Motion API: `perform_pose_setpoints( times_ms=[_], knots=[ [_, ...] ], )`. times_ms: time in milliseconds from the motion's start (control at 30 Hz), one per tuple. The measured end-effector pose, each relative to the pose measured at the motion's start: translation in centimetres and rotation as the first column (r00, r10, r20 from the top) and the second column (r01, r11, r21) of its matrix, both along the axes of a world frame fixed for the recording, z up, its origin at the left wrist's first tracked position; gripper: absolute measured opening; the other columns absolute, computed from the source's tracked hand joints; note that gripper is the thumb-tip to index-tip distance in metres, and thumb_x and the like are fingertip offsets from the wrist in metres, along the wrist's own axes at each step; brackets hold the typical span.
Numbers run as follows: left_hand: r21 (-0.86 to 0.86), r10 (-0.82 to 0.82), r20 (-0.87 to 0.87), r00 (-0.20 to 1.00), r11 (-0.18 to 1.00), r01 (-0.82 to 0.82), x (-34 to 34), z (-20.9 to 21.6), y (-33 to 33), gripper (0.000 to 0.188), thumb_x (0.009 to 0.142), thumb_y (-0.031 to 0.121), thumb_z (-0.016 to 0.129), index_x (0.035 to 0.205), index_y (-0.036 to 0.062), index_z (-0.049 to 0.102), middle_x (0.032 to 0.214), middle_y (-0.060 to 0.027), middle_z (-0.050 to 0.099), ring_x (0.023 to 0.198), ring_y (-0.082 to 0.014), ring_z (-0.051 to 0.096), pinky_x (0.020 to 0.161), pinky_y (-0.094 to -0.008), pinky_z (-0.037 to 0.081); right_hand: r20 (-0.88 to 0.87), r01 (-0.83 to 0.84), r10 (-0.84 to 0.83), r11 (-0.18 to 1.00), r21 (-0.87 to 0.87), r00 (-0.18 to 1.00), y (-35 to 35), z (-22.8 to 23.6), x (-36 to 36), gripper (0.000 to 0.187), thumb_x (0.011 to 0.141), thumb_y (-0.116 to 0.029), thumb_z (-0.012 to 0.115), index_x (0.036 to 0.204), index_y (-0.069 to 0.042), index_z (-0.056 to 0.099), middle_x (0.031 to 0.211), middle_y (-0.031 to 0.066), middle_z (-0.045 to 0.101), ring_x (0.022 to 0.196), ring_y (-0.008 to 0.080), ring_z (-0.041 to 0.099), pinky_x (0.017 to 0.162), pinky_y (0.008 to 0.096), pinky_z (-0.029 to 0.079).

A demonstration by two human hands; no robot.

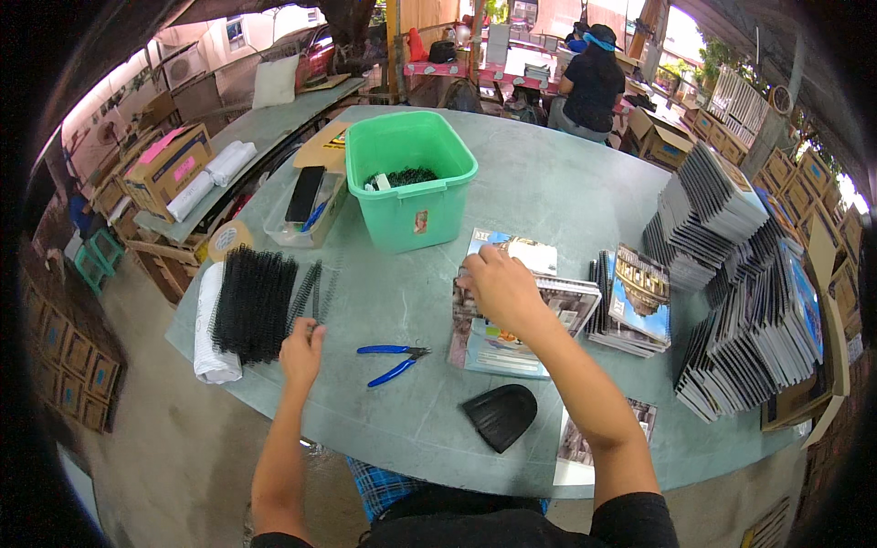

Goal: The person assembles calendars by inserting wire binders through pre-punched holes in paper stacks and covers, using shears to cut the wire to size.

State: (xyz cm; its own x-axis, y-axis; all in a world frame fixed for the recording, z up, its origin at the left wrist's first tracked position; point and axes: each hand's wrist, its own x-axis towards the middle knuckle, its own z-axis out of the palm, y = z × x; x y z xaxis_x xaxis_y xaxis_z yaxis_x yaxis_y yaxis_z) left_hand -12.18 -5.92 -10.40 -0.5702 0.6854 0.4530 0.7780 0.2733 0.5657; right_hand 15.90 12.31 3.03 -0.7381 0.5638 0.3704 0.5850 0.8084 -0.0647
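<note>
left hand (301,352) touching binding coils (254,303) | right hand (498,288) flat on booklets (512,320)

I work in a small open-sided binding workshop: stacks of notebooks (731,274) crowd my table (548,183), black binding coils (251,301) lie heaped, cardboard boxes (164,164) line the walls, another person (589,82) works behind.

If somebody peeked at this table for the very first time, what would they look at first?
Probably the bright green tub at the far middle of the grey table, with black coils inside. Next, the big leaning stacks of booklets along the right side. Close to the person, the left hand reaches to a heap of black binding coils, the right hand presses on a booklet pile, and blue-handled pliers lie between them.
</note>
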Motion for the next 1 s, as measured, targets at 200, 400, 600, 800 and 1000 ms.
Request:
perform_pose_setpoints(
  times_ms=[200, 400, 600, 800, 1000],
  knots=[
    [0.143, -0.195, 0.496, 0.846, 0.980, 0.142, 0.2, 2.3, 1.8, 0.017, 0.084, 0.017, 0.062, 0.089, 0.0030, 0.055, 0.066, -0.0054, 0.059, 0.053, -0.0136, 0.053, 0.051, -0.0256, 0.042, -0.288, -0.200, 0.243, 0.964, 0.173, 0.926, -3.9, -3.2, 2.8, 0.028, 0.078, -0.016, 0.058, 0.104, -0.005, 0.059, 0.091, 0.0083, 0.060, 0.086, 0.0238, 0.059, 0.075, 0.0361, 0.046],
    [0.609, -0.609, 0.771, 0.186, 0.791, 0.062, 3.1, 9.6, 4.6, 0.019, 0.088, 0.023, 0.060, 0.089, 0.0053, 0.055, 0.073, -0.0001, 0.057, 0.058, -0.0097, 0.050, 0.050, -0.0219, 0.040, -0.212, -0.324, 0.410, 0.880, 0.346, 0.887, -4.5, -3.4, 3.8, 0.028, 0.076, -0.014, 0.058, 0.102, -0.008, 0.063, 0.111, 0.0070, 0.061, 0.100, 0.0226, 0.059, 0.084, 0.0351, 0.046],
    [0.570, -0.572, 0.817, 0.073, 0.820, 0.051, 7.7, 13.1, 5.7, 0.033, 0.093, 0.036, 0.049, 0.091, 0.0046, 0.055, 0.064, 0.0005, 0.051, 0.054, -0.0083, 0.048, 0.046, -0.0221, 0.039, -0.171, -0.233, 0.317, 0.893, 0.385, 0.933, -6.3, -3.0, 4.5, 0.025, 0.077, -0.013, 0.059, 0.101, -0.011, 0.063, 0.103, 0.0037, 0.062, 0.094, 0.0210, 0.057, 0.079, 0.0346, 0.045],
    [0.402, -0.497, 0.858, 0.126, 0.805, 0.436, 11.7, 11.2, 6.8, 0.032, 0.094, 0.035, 0.048, 0.090, 0.0051, 0.059, 0.063, 0.0017, 0.050, 0.051, -0.0065, 0.045, 0.045, -0.0202, 0.037, -0.294, 0.067, -0.022, 0.987, 0.143, 0.955, -4.0, -2.0, 0.1, 0.035, 0.063, -0.035, 0.074, 0.071, -0.007, 0.055, 0.071, 0.0074, 0.060, 0.067, 0.0246, 0.055, 0.058, 0.0377, 0.037],
    [0.351, -0.614, 0.432, 0.661, 0.789, 0.504, 14.1, 9.4, 7.3, 0.020, 0.088, 0.021, 0.059, 0.094, 0.0018, 0.061, 0.069, 0.0005, 0.058, 0.058, -0.0045, 0.049, 0.050, -0.0220, 0.039, -0.309, 0.117, -0.090, 0.991, 0.070, 0.947, -3.5, -1.7, -0.2, 0.025, 0.067, -0.030, 0.070, 0.070, -0.008, 0.059, 0.064, 0.0089, 0.061, 0.065, 0.0259, 0.060, 0.061, 0.0383, 0.041]
  ],
)
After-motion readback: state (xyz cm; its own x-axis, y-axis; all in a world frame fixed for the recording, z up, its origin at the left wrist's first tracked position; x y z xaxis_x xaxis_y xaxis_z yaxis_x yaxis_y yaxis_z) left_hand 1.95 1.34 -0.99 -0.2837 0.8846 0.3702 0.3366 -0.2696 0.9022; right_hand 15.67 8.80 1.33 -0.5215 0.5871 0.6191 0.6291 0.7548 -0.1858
